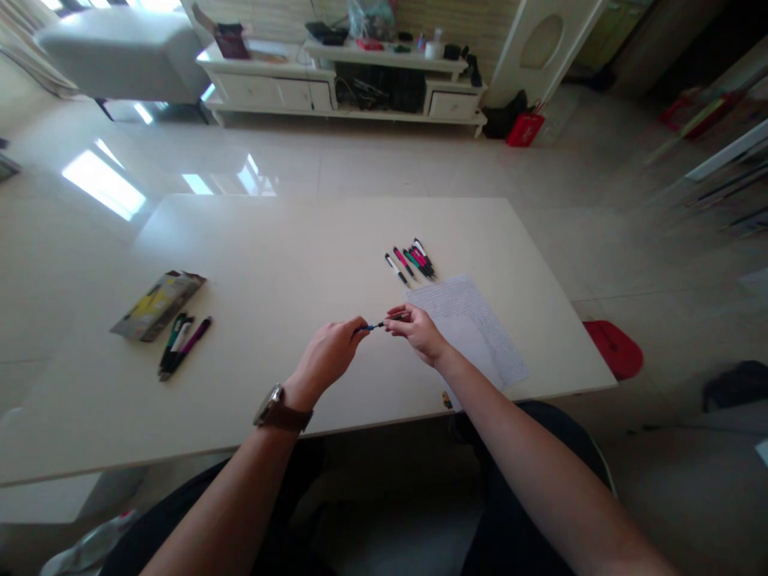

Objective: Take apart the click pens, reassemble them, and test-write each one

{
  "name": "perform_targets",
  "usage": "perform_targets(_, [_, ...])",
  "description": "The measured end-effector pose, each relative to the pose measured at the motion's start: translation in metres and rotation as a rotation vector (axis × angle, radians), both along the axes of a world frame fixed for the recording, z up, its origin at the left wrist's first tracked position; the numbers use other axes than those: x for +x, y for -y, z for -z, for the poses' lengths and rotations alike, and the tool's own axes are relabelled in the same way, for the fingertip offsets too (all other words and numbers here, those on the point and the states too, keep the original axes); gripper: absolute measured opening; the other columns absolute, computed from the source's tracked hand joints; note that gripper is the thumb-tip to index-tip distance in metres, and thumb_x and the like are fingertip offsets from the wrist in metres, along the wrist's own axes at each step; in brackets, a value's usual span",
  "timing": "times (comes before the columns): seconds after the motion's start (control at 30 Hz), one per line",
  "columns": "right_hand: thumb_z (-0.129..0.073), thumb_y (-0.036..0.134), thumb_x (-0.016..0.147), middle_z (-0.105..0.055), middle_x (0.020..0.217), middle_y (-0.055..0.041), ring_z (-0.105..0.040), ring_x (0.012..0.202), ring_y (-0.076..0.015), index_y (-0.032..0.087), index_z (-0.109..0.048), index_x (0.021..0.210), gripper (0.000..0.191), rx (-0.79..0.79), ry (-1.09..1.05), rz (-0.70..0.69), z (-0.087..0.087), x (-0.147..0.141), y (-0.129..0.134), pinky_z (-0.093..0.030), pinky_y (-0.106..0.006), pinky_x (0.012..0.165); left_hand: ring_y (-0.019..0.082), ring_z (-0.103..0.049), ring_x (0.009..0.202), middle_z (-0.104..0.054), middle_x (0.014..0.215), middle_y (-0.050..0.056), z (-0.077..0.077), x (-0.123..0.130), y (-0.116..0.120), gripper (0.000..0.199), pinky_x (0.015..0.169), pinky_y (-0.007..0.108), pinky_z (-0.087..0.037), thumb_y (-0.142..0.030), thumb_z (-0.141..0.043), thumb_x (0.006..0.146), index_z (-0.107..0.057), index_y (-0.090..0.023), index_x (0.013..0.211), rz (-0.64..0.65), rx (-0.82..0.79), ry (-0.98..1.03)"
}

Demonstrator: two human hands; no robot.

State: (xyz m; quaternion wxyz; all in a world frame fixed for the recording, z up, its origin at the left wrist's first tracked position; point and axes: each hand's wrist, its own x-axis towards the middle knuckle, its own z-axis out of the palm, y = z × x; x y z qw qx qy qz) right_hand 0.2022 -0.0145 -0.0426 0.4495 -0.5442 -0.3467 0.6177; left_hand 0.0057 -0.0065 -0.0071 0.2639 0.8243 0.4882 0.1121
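Lower centre: the wearer's forearms, dark-strapped wristwatch (270,404) on the left. Small yellow-and-black object (447,400) at the table's near edge, too small to identify.

Centre of frame: left hand (330,352), thumb and fingers pinched on the blue end of a slim pen (376,326); right hand (423,332), fingertips narrow on its other end. Pen held between them, above the tabletop (288,264). Whether its parts are joined or separated, cannot tell; I'd judge work on this one unfinished, since both hands hold it.

Right of centre: a sheet of paper (504,344), closely marked, partly under the right arm. Just above it, a cluster of click pens (419,260). Left: a few more pens, one purple (190,344), beside a grey-and-yellow box (157,306). Which group is finished, if either, doesn't show.

Far, top: white TV cabinet (258,92); red bag (526,128) upper right.
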Motion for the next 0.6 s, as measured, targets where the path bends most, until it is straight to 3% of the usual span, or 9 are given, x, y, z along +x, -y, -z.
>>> perform_targets(0.27, [-0.085, 0.029, 0.065, -0.069, 0.081, 0.0005, -0.070, 0.083, -0.0165, 0.020, -0.060, 0.082, 0.032, -0.065, -0.303, 0.070, 0.001, -0.010, 0.004, -0.056, -0.036, 0.086, 0.018, -0.065, 0.071, -0.072, 0.080, 0.005, -0.002, 0.003, 0.001, 0.024, 0.062, 0.027, -0.035, -0.035, -0.045, 0.100, -0.065, -0.022, 0.100, -0.015, 0.000, -0.035])
perform_targets(0.43, [-0.078, 0.031, 0.076, -0.065, 0.079, 0.0021, -0.071, 0.079, -0.0157, 0.022, -0.052, 0.085, 0.029, -0.033, -0.222, 0.186, 0.007, -0.008, -0.001, -0.058, -0.037, 0.086, 0.020, -0.065, 0.073, -0.073, 0.083, 0.005, 0.002, -0.001, -0.001, 0.023, 0.062, 0.028, -0.036, -0.037, -0.048, 0.098, -0.066, -0.024, 0.102, -0.062, -0.001, -0.078])
perform_targets(0.6, [-0.078, 0.033, 0.074, -0.060, 0.081, 0.0025, -0.067, 0.074, -0.0131, 0.022, -0.052, 0.084, 0.030, 0.048, -0.105, 0.305, 0.015, 0.002, -0.005, -0.058, -0.035, 0.085, 0.022, -0.065, 0.079, -0.073, 0.089, 0.008, 0.025, -0.023, -0.007, 0.021, 0.066, 0.030, -0.040, -0.036, -0.054, 0.094, -0.070, -0.023, 0.096, -0.209, -0.037, -0.168])
